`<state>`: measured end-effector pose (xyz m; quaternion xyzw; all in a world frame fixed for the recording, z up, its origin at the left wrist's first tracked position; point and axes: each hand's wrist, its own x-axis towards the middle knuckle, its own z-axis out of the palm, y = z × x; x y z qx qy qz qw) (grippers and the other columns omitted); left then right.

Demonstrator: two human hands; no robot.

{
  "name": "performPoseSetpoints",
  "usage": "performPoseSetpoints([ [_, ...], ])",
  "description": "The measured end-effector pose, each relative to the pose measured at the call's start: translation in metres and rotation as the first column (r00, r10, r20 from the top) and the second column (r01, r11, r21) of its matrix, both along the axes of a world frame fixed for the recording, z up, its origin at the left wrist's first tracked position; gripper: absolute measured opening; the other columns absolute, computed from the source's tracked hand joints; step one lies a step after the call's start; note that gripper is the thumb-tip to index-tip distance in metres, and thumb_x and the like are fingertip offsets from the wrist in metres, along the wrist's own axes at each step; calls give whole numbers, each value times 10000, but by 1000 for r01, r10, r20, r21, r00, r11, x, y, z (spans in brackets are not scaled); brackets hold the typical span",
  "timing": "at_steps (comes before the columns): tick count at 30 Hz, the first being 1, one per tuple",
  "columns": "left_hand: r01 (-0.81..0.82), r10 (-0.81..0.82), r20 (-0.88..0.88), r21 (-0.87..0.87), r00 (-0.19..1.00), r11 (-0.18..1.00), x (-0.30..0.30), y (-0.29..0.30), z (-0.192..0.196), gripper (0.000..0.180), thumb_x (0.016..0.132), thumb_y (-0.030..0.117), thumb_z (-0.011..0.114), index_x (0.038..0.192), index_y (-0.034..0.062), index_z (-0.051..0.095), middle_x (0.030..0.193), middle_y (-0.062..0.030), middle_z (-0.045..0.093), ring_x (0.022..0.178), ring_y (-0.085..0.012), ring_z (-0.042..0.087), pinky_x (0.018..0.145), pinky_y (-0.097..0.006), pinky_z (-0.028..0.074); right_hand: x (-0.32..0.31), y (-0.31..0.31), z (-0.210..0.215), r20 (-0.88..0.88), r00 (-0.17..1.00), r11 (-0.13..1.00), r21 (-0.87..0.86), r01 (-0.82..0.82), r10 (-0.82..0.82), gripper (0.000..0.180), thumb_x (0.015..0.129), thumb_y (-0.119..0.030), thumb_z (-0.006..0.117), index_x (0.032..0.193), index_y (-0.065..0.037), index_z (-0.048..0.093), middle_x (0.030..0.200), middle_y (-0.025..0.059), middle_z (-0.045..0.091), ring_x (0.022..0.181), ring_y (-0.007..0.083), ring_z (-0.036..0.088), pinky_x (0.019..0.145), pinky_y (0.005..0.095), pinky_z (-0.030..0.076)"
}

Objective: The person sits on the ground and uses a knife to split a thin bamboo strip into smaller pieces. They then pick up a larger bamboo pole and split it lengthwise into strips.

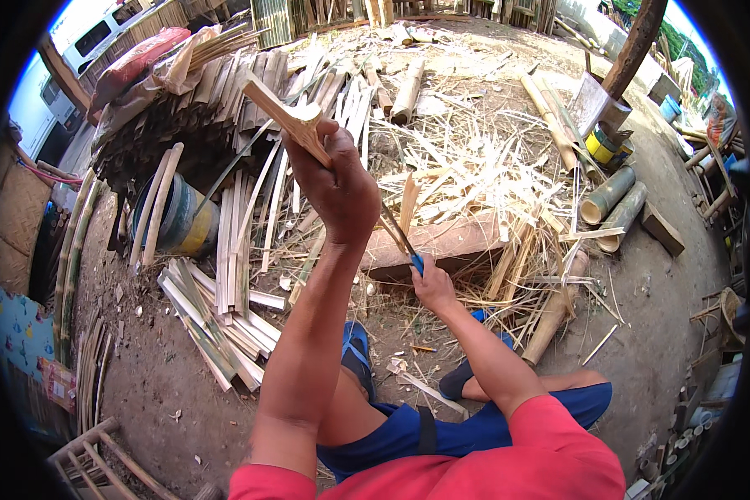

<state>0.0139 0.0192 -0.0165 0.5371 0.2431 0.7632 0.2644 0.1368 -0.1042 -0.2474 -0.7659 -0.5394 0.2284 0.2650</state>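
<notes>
My left hand (335,179) is raised high, its fingers wrapped round a pale wooden piece (282,112) like a short club, with a scooped notch in its side. Lower and to the right, my right hand (435,285) grips a knife by its blue handle (417,263). The narrow blade slants up and left, beside an upright bamboo strip (409,202). Whether the blade touches or enters that strip I cannot tell. Behind the knife lies a thick, flat-sided wooden block (454,242).
Bamboo shavings (483,183) heap over and beyond the block. Split bamboo slats (225,325) lie to the left, near a tipped bucket (179,218). Bamboo tubes (612,196) rest at the right, and a wooden post (635,50) stands beyond them.
</notes>
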Motion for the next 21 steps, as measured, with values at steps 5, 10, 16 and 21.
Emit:
performPoseSetpoints([
  [5,106,-97,83,-110,992,988,-16,-12,9,128,977,80,477,1087,21,450,903,-43,477,732,-110,443,669,-265,412,2,4,-31,14,1000,941,-339,-2,7,393,984,-342,567,1164,-6,471,974,289,695,926,495,664,846,572,516],
  [10,107,-101,66,-83,993,991,-17,-15,9,123,984,110,496,1072,28,472,847,-27,481,658,-74,431,584,-237,383,-15,16,61,-191,961,932,340,-128,202,293,1000,-246,579,1132,-6,477,723,242,605,686,461,627,604,503,465],
  [16,39,-35,50,-82,998,996,-13,-26,-1,160,978,119,531,1078,0,490,875,-41,493,707,-88,460,610,-245,397,-19,3,15,-48,995,874,482,-58,92,278,981,-216,582,1173,-61,455,826,228,671,755,468,659,637,546,512],
  [21,150,-136,106,-139,985,979,-22,-24,6,211,981,129,523,1130,-6,460,931,-69,491,700,-90,459,616,-240,414,26,-55,-98,-47,991,951,-289,109,-128,366,972,-346,571,1114,-17,497,951,308,672,956,506,632,826,567,498],
])
